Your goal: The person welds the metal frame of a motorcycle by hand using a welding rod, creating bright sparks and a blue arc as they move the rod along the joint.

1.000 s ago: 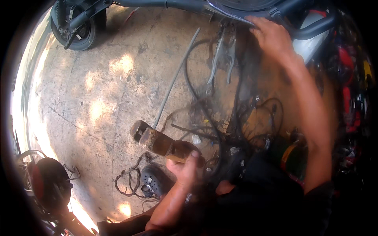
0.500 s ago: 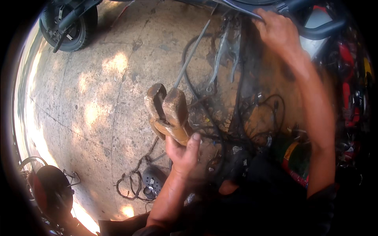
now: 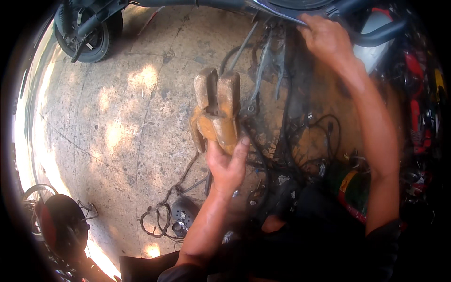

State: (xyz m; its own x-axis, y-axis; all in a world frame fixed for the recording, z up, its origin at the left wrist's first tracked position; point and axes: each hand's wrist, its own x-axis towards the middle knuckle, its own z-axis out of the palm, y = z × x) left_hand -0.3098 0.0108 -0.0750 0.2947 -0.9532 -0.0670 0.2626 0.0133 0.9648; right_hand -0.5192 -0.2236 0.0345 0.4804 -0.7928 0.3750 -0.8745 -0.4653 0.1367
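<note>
A worn, tan wooden block [image 3: 216, 113] with two upright prongs and a slot between them stands raised above the concrete floor [image 3: 117, 117], near the middle of the view. The left hand [image 3: 225, 162] grasps it from below, thumb pressed against its right lower edge and fingers wrapped behind its base, so the prongs point away from the person. The block looks dirty and chipped, darker at the slot. Just behind and to the right of it lies a tangle of black cables [image 3: 300, 136] spread over the floor, with thin metal rods [image 3: 244, 44] slanting up toward the top of the view. The right hand [image 3: 326, 40] is stretched far forward, its fingers curled down onto the edge of a dark vehicle frame [image 3: 282, 9] at the top; whether it grips the frame firmly or only rests on it cannot be told. Beside that hand a black curved tube [image 3: 380, 33] runs past a white part. At the upper left stands a small black wheel [image 3: 89, 33]. Below the left forearm a dark round part [image 3: 183, 211] lies with a loop of wire [image 3: 157, 218] beside it. At the lower left edge sits a red round object [image 3: 58, 225], partly cut off by the dark rim of the view.
</note>
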